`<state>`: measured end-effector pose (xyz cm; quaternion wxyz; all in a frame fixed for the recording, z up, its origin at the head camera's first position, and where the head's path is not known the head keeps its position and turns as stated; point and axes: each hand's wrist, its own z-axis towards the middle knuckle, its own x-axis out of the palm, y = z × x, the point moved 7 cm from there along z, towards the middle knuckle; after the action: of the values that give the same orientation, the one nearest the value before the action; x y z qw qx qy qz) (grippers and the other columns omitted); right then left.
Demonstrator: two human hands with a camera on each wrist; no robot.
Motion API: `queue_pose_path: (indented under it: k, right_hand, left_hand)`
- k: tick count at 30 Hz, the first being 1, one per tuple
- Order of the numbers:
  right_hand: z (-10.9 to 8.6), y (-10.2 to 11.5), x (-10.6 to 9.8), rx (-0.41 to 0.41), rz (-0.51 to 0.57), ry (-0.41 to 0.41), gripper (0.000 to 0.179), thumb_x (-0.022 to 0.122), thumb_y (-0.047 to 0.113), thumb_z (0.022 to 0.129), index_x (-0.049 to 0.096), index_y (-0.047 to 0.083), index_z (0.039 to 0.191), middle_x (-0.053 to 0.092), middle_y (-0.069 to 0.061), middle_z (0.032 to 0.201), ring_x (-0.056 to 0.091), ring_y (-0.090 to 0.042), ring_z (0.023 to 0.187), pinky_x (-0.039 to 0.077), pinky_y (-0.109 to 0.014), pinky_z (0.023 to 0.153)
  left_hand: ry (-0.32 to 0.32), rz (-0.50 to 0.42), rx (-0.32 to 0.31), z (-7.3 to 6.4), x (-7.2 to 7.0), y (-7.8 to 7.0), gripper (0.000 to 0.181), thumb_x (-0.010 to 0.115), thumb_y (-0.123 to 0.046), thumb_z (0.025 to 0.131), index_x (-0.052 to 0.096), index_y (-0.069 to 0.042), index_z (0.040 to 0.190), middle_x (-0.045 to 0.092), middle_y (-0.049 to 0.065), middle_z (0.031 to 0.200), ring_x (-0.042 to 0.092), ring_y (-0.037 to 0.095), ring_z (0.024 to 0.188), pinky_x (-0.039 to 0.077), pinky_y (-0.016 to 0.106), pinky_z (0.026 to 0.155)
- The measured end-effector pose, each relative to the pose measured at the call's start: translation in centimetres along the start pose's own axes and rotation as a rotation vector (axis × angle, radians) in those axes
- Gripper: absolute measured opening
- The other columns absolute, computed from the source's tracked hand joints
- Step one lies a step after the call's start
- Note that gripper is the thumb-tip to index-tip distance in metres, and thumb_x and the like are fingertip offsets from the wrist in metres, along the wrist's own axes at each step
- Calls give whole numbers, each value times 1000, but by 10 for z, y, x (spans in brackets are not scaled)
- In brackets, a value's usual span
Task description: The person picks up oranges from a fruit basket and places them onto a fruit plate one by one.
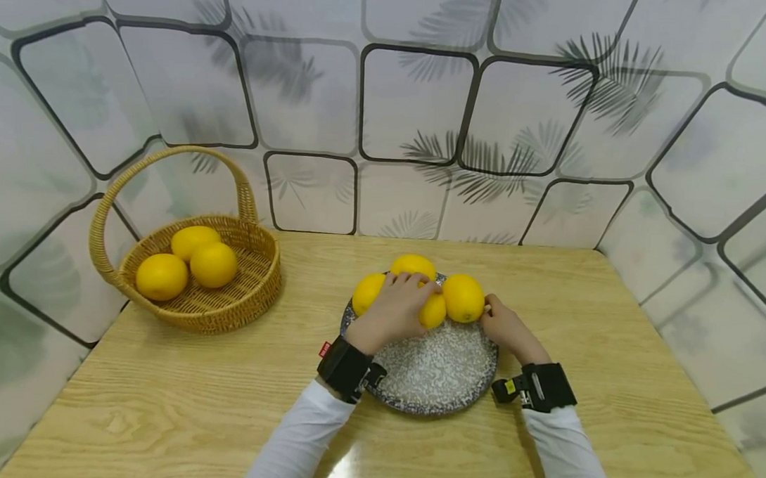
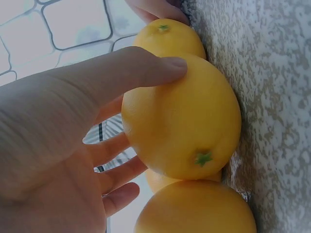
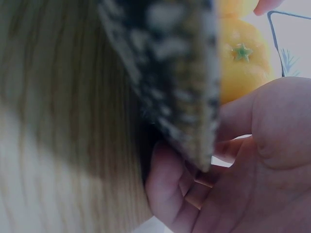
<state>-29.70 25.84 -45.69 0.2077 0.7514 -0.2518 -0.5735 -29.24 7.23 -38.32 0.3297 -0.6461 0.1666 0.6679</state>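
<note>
A round speckled grey plate [image 1: 438,371] with a dark rim lies on the table, several oranges grouped toward its far side. My left hand [image 1: 392,309] reaches over the plate and grips the nearest orange [image 1: 433,312]. In the left wrist view, the thumb presses on top of that orange [image 2: 189,121] while the fingers pass behind it. At the plate's right edge, my right hand [image 1: 509,327] holds the rim, its fingers curled below the edge in the right wrist view. Close to those fingers sits another orange [image 1: 464,298]. Two more, a left orange [image 1: 367,293] and a back orange [image 1: 412,266], are partly covered.
A wicker basket [image 1: 221,320] with a tall handle stands at the left, holding three oranges [image 1: 162,277]. Behind the wooden table [image 1: 173,408] rises a patterned wall [image 1: 314,94], which also closes in both sides.
</note>
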Motion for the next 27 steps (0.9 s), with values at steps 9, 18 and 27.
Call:
queue_pose_path:
  k: [9, 18, 27]
  right_hand:
    - [-1, 1, 0, 6, 2, -2, 42, 30, 11, 100, 34, -8, 138, 52, -36, 129, 53, -34, 96, 46, -43, 76]
    - [-3, 4, -2, -9, 7, -5, 43, 30, 10, 99, 34, -8, 138, 53, -35, 126, 52, -32, 89, 43, -36, 70]
    - [-4, 6, -2, -6, 13, 10, 45, 29, 11, 100, 32, -8, 140, 49, -38, 133, 52, -35, 97, 45, -40, 75]
  left_hand:
    - [29, -47, -21, -1, -4, 1, 64, 75, -31, 80, 52, -21, 139, 51, 10, 144, 42, 32, 130, 32, 57, 111]
    - [24, -70, -21, -2, -9, 3, 61, 75, -30, 80, 54, -21, 137, 50, 9, 145, 42, 32, 129, 31, 56, 111]
    - [-13, -103, -74, -6, -24, 15, 53, 71, -32, 85, 56, -19, 134, 53, 8, 142, 42, 30, 129, 33, 52, 107]
